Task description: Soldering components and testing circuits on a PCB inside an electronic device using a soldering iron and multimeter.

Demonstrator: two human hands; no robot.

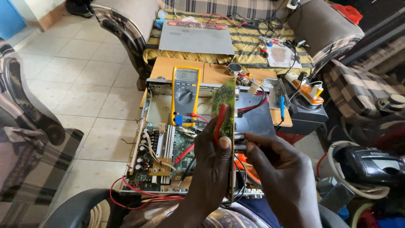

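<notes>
**Board held upright over the open chassis**

Over your lap, your left hand (213,162) is clasped around a green circuit board (225,105), held upright and edge-on to you, with the thumb pressed against its near edge. A red probe (220,120) lies along the board under that hand's fingers. Your right hand (280,177) sits just beside the board on its right, fingers pinched on a thin dark tool (239,145) whose tip meets the board; what kind of tool it is, you cannot tell from here.

Behind the board lies an open chassis (164,147), its boards and red wires exposed. A yellow multimeter (185,95) stands propped on the chassis, leads plugged into its base. All this rests on a low wooden table (168,67). A blue-handled screwdriver (282,105) lies at the table's right, near an orange and white power strip (310,93). Farther back, a flat grey cover (196,40) lies on a yellow checked sofa (253,42).
</notes>
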